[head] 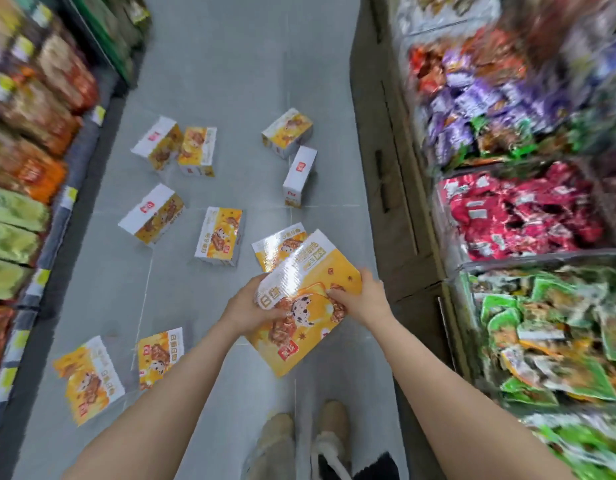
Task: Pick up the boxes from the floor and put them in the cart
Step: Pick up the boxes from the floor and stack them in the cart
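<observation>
- The snack bags on the left shelves [33,140] are smeared by motion blur; their print cannot be read, and the frame's left edge cuts them off
- The packets in the right-hand bins [528,216] are blurred too, worst toward the upper right corner
- The held box [306,306] covers most of another box [275,244] lying behind it
- The left hand [246,308] has its fingers tucked out of sight under the held box
- Both forearms and the shoes [306,441] run off the bottom edge

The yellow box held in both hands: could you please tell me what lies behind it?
The held box partly covers another box on the grey floor; its lower part is hidden.
</observation>
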